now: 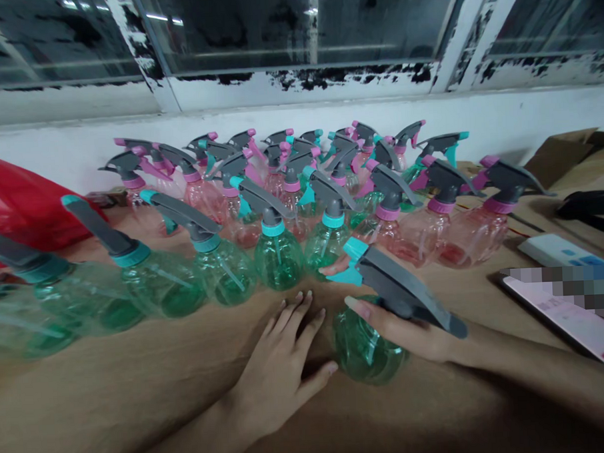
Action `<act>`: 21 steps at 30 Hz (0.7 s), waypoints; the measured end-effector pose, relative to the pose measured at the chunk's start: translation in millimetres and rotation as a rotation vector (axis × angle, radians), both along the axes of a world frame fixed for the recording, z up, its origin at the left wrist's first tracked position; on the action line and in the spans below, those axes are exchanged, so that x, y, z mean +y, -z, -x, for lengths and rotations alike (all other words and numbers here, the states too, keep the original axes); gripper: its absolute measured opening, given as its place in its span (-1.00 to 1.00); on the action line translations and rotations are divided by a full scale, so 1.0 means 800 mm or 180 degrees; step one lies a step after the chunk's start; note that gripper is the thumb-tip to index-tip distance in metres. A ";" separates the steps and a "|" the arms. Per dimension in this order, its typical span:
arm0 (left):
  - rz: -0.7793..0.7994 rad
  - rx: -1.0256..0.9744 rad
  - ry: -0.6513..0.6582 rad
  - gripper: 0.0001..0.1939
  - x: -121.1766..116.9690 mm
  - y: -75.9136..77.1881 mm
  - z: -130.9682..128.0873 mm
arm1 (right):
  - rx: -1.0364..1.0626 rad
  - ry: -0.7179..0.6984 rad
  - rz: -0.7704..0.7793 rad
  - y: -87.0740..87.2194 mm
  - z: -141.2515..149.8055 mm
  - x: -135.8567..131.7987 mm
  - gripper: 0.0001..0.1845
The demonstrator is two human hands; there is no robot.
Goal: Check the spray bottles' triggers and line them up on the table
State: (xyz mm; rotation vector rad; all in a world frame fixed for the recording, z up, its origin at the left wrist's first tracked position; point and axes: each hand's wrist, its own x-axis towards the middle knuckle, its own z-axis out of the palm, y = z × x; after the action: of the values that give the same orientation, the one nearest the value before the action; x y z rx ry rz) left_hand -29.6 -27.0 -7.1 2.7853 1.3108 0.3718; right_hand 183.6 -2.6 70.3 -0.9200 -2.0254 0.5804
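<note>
A white windowed wall [53, 140] backs the brown table [138, 374]. The right hand [411, 332] grips a green trigger-spray bottle [370, 354], nozzle [356, 249] far-left, long axis roughly upright; the left hand [282, 361] lies spread.

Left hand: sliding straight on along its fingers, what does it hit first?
The left hand would likely meet the rightmost green bottle in the front row; the right hand also has a fingertip near that line, but its depth is unclear.

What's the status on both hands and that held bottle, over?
Right hand gripping green spray bottle near its top. Left hand palm down on table. More bottles crowded close ahead.
</note>
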 end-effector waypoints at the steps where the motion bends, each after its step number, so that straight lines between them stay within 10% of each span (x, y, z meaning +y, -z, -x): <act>1: 0.0015 0.0020 0.0001 -0.37 0.000 -0.001 0.000 | 0.0087 -0.0033 0.0111 0.000 0.000 0.000 -0.83; 21: -0.0026 0.0026 -0.0037 -0.40 0.000 0.002 0.001 | 0.0213 0.0123 0.0229 0.006 0.004 0.006 -0.69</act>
State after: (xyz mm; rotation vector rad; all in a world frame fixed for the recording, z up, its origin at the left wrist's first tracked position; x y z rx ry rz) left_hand -30.2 -26.9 -8.9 2.7901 1.3305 0.3673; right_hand 180.2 2.0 65.7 -0.9676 -1.9336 0.6578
